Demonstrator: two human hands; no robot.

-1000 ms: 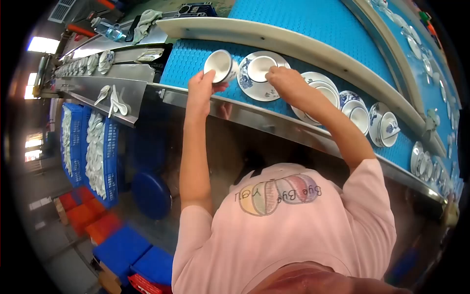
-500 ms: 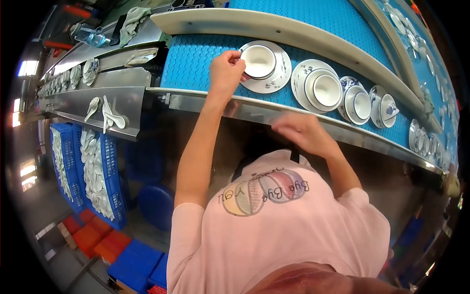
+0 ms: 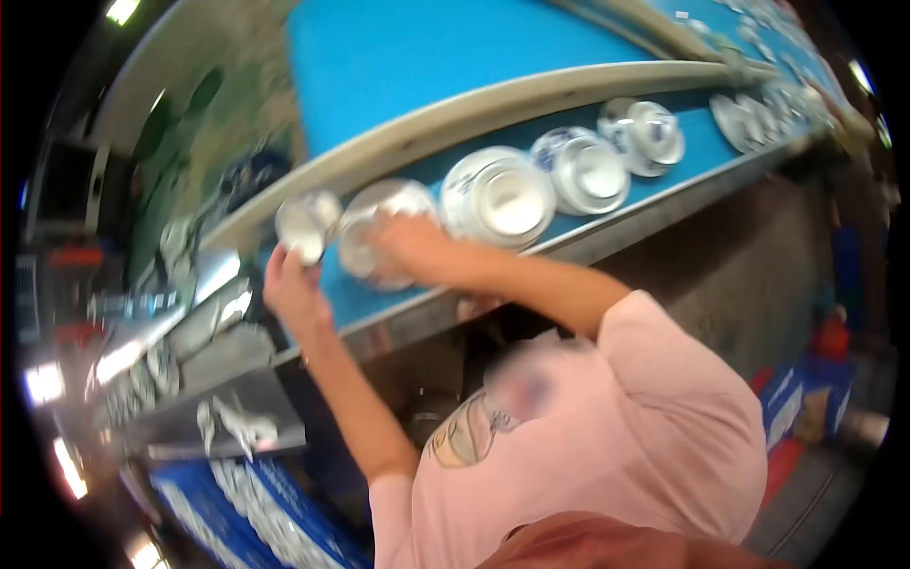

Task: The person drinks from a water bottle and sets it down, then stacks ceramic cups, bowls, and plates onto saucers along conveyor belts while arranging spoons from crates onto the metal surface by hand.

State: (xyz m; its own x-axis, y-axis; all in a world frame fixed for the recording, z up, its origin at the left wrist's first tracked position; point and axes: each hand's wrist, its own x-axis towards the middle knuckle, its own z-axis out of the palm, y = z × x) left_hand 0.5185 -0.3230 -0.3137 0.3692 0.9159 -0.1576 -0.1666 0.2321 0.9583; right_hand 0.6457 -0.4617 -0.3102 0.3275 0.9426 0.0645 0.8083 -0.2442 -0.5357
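Note:
My left hand grips a white cup, tilted and lifted at the left end of the blue belt. Just right of it, my right hand reaches over a white plate; its fingers are smeared by motion, and their contact with the plate is unclear. Beside that plate stands a larger plate with a white bowl stacked on it. Farther right are two more stacks, one with a bowl and another with a cup.
A cream rail runs behind the dishes and a metal edge in front. White spoons lie on a steel shelf at lower left, above blue crates of white pieces. Several plates stand far right.
My left hand has lifted the cup off its plate, moving left. My right hand has moved from the front edge to over that plate. The view has turned and blurred.

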